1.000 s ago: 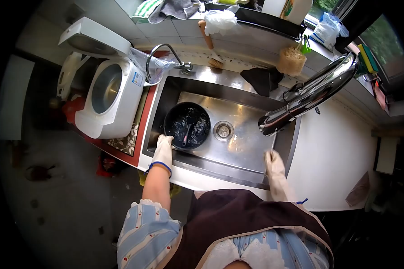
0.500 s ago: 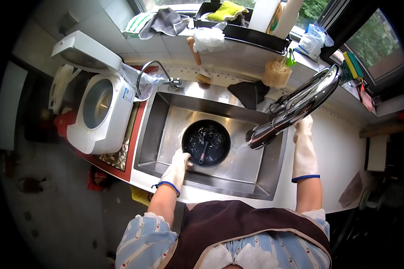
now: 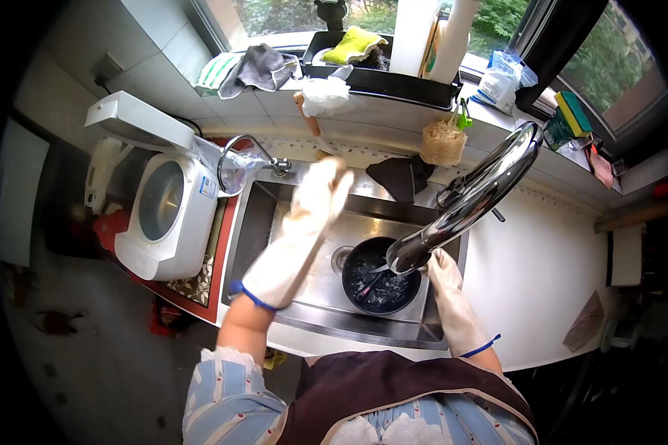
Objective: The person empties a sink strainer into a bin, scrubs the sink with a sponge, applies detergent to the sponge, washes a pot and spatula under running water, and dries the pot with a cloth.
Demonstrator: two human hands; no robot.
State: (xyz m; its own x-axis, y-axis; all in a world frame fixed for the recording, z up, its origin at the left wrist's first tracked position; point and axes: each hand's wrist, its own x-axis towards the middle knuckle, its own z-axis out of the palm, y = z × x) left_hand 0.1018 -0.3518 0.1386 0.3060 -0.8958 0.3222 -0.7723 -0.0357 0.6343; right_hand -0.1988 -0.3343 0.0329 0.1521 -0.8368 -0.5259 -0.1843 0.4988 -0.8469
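My left hand point(image 3: 321, 189), in a cream rubber glove, reaches over the back of the sink with fingers stretched out and slightly blurred. Just beyond its fingertips is a wooden-handled brush point(image 3: 309, 119), its bristles partly covered. A round black bowl point(image 3: 393, 297) stands in the steel sink point(image 3: 312, 285), holding water and a utensil with a reddish handle point(image 3: 365, 291). My gloved right hand point(image 3: 445, 273) is closed at the bowl's right rim, its fingertips partly hidden by the chrome faucet point(image 3: 453, 237). Water runs from the faucet into the bowl.
A white appliance with a raised lid point(image 3: 193, 222) stands left of the sink. A small curved tap point(image 3: 280, 167) and a dark cloth point(image 3: 397, 178) are at the back edge. A loofah point(image 3: 444, 142) hangs below the sill. White counter point(image 3: 527, 297) extends to the right.
My left hand has let go of the bowl and moved up toward the brush. The bowl has shifted right, uncovering the drain. My right hand has come from behind the faucet to the bowl.
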